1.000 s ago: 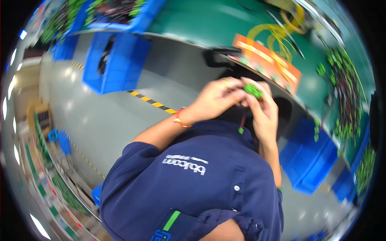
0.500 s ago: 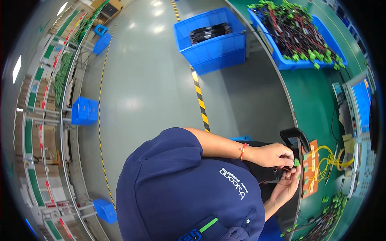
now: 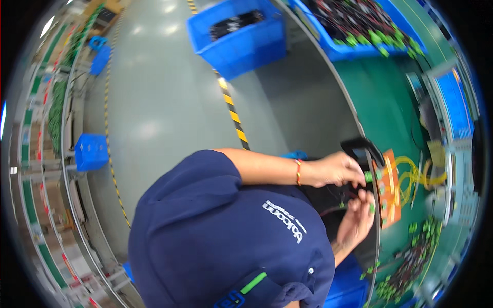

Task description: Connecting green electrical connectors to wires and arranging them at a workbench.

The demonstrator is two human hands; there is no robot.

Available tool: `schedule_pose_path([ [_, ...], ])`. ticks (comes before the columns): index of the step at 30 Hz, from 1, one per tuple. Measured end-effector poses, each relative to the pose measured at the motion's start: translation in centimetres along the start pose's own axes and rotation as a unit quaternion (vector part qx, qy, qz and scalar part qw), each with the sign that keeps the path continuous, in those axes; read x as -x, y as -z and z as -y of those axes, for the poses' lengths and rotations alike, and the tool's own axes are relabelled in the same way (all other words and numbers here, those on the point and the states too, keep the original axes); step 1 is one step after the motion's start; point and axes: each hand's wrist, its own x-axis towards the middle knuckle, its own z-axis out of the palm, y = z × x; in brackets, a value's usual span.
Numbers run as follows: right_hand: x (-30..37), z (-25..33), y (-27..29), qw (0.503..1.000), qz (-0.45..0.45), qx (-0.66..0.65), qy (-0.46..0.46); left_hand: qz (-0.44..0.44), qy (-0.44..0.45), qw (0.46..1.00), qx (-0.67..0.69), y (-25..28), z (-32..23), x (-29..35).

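Observation:
My left hand (image 3: 339, 170), a red band on its wrist, reaches in over the bench edge. Its fingers pinch a small green connector (image 3: 368, 177) just beside the orange-brown board (image 3: 391, 213). Green sockets line that board, and yellow wires (image 3: 408, 172) run from it. Lower in the picture, my right hand (image 3: 355, 219) is half curled, palm up, with a small green connector (image 3: 372, 208) at its fingers. Thin dark and red wires (image 3: 352, 194) pass between the hands, partly hidden by fingers and blurred.
A black curved handle-like part (image 3: 362, 148) stands by the board. Wire harnesses with green ends fill a blue tray (image 3: 354, 51) and lie in a pile (image 3: 411, 264) on the green bench. A screened instrument (image 3: 454, 102) stands behind. A blue crate (image 3: 241, 49) is beside the bench.
The view has shifted, so the surroundings sit further left and up. My hands have drawn apart, and the left one has brought its green connector to the board's edge.

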Motion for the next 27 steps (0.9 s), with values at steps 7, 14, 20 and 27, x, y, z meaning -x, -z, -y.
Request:
schedule_pose_path([
  [7,-1.0,0.2,-1.4,0.995,-0.050,0.084,0.025,-0.065,-0.042,0.994,-0.075,-1.1,0.5,-1.7],
  [14,-1.5,-0.1,-0.6,0.994,-0.069,0.086,0.003,-0.061,-0.097,0.991,-0.074,-1.9,1.4,-2.1],
  [20,-3.9,-0.3,0.5,0.998,-0.015,0.031,-0.062,-0.087,-0.113,0.989,-0.042,-2.8,1.6,-2.7],
  [27,-3.8,-1.0,0.6,0.998,-0.046,0.026,-0.030,-0.001,-0.040,0.998,-0.053,-0.8,0.7,-3.3],
])
